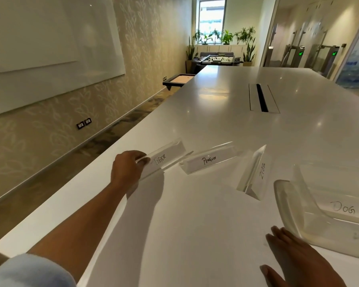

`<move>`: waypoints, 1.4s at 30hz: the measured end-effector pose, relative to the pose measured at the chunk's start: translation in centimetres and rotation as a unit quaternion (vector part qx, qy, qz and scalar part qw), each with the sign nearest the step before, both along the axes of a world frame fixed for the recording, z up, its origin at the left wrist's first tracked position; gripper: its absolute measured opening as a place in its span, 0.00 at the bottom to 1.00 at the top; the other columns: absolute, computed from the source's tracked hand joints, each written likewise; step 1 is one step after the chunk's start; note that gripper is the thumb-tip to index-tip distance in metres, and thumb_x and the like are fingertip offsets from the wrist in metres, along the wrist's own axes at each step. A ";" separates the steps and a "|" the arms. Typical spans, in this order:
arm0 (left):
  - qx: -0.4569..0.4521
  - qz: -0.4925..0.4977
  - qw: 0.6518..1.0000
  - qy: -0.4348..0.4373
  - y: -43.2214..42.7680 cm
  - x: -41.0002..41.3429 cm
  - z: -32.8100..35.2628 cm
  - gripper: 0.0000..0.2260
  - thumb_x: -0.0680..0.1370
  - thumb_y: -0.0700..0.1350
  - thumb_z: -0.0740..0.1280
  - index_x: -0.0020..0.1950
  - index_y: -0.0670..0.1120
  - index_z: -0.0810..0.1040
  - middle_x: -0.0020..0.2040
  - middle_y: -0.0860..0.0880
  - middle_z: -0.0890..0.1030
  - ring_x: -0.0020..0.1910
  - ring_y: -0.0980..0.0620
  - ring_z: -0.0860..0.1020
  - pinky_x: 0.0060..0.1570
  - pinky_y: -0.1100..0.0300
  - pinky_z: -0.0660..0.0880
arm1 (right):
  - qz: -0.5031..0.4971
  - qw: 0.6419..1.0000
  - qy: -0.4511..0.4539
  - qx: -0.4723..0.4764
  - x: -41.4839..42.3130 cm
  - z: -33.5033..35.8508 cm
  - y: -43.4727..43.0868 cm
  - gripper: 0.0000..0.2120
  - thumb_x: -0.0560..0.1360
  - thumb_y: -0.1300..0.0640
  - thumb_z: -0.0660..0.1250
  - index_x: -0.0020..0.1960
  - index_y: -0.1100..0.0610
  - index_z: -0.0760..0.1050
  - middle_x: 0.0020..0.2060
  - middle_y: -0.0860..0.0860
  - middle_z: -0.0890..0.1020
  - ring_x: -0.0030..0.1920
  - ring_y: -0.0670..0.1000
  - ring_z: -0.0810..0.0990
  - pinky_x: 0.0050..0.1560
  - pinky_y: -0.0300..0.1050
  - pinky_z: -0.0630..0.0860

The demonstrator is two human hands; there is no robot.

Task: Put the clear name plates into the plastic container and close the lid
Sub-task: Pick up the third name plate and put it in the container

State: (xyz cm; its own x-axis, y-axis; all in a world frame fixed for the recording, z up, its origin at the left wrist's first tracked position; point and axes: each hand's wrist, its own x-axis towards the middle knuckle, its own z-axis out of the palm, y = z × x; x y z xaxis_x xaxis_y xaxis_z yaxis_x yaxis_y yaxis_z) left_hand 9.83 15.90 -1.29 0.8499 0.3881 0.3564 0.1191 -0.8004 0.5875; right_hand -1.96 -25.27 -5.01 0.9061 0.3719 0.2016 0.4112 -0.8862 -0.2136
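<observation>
Three clear name plates lie on the white table [195,214]. My left hand [128,168] grips the near end of the plate marked TIGER [166,157], near the table's left edge. To its right sit the PENGUIN plate [210,159] and the ZEBRA plate [255,172], the latter turned end-on to me. The clear plastic container [294,206] stands at the right with a plate marked DOG [343,210] inside it. My right hand [298,259] hovers with fingers straight just left of the container's near corner, holding nothing. I cannot make out the lid.
A cable slot [262,98] with a dark opening is set into the table further back. The table's left edge [104,160] drops to a carpeted floor beside a wall. A foosball table [220,59] and potted plants stand at the far end.
</observation>
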 end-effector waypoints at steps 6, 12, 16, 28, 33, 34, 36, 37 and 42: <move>-0.013 0.025 0.998 -0.050 0.7 -4.4 2.0 0.11 0.76 0.46 0.73 0.56 0.44 0.85 0.54 0.44 0.86 0.42 0.53 0.78 0.37 0.70 0.70 | -0.021 0.999 -0.038 -0.006 -0.7 0.3 -0.6 0.34 0.67 0.32 0.59 0.52 0.60 0.84 0.53 0.57 0.84 0.53 0.60 0.83 0.56 0.39 0.70; -0.061 -0.028 0.997 -0.037 -2.5 -10.0 2.9 0.10 0.75 0.50 0.73 0.54 0.50 0.86 0.45 0.57 0.84 0.36 0.66 0.79 0.31 0.78 0.69 | -0.041 0.999 -0.013 0.026 -2.0 1.4 -0.2 0.28 0.67 0.39 0.68 0.59 0.56 0.81 0.61 0.52 0.80 0.63 0.47 0.71 0.57 0.47 0.68; -0.116 -0.123 0.985 0.017 -5.5 -12.8 3.3 0.05 0.73 0.51 0.74 0.47 0.60 0.85 0.38 0.65 0.84 0.42 0.71 0.80 0.37 0.75 0.76 | -0.052 0.996 0.012 0.068 -2.9 2.2 0.1 0.30 0.65 0.46 0.77 0.65 0.52 0.76 0.67 0.47 0.74 0.68 0.42 0.65 0.63 0.43 0.62; -0.168 -0.280 0.940 0.101 -11.4 -15.6 3.4 0.05 0.71 0.51 0.75 0.46 0.59 0.87 0.42 0.67 0.85 0.45 0.69 0.82 0.42 0.78 0.72 | -0.055 0.838 0.201 0.504 -5.0 3.5 -1.9 0.34 0.60 0.53 0.77 0.65 0.47 0.73 0.58 0.38 0.81 0.58 0.43 0.80 0.52 0.35 0.77; -0.184 -0.332 0.919 0.104 -13.1 -15.5 4.2 0.07 0.70 0.53 0.74 0.46 0.63 0.85 0.41 0.67 0.85 0.44 0.68 0.82 0.41 0.77 0.72 | -0.010 0.750 0.261 0.608 -4.9 3.7 -2.8 0.38 0.63 0.52 0.80 0.70 0.54 0.70 0.63 0.53 0.79 0.61 0.59 0.79 0.60 0.54 0.75; -0.185 -0.340 0.916 0.102 -13.5 -15.4 4.4 0.08 0.68 0.56 0.73 0.46 0.64 0.85 0.41 0.67 0.85 0.44 0.68 0.82 0.41 0.78 0.72 | 0.002 0.740 0.265 0.618 -4.9 3.8 -2.9 0.38 0.62 0.50 0.80 0.69 0.54 0.71 0.63 0.55 0.79 0.60 0.61 0.79 0.59 0.55 0.76; -0.185 -0.349 0.913 0.097 -14.1 -15.2 4.7 0.11 0.65 0.60 0.71 0.46 0.64 0.85 0.41 0.68 0.85 0.44 0.69 0.81 0.41 0.78 0.72 | 0.017 0.730 0.267 0.628 -5.0 3.8 -3.1 0.34 0.62 0.50 0.80 0.66 0.54 0.74 0.59 0.59 0.81 0.57 0.63 0.80 0.55 0.53 0.78; -0.184 -0.351 0.913 0.095 -14.3 -15.1 4.8 0.12 0.65 0.61 0.71 0.46 0.64 0.85 0.41 0.68 0.85 0.45 0.69 0.81 0.41 0.78 0.72 | 0.021 0.725 0.263 0.636 -5.0 3.9 -3.1 0.31 0.63 0.52 0.80 0.64 0.55 0.76 0.57 0.60 0.82 0.55 0.63 0.80 0.53 0.52 0.79; -0.181 -0.365 0.908 0.091 -15.3 -14.9 5.1 0.11 0.66 0.60 0.72 0.47 0.65 0.84 0.42 0.67 0.85 0.45 0.67 0.83 0.44 0.74 0.75 | 0.009 0.671 0.247 0.698 -5.4 4.1 -3.7 0.21 0.63 0.66 0.73 0.55 0.55 0.82 0.44 0.54 0.86 0.39 0.50 0.85 0.40 0.41 0.80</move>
State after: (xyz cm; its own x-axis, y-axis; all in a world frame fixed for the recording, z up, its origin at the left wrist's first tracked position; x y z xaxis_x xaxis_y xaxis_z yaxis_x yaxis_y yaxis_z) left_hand -5.09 0.60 3.79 0.9600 -0.2396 0.1447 -0.2440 -0.4628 0.8522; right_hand -7.33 -28.95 -0.93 0.9886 0.1449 0.0407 -0.0087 0.3251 -0.9456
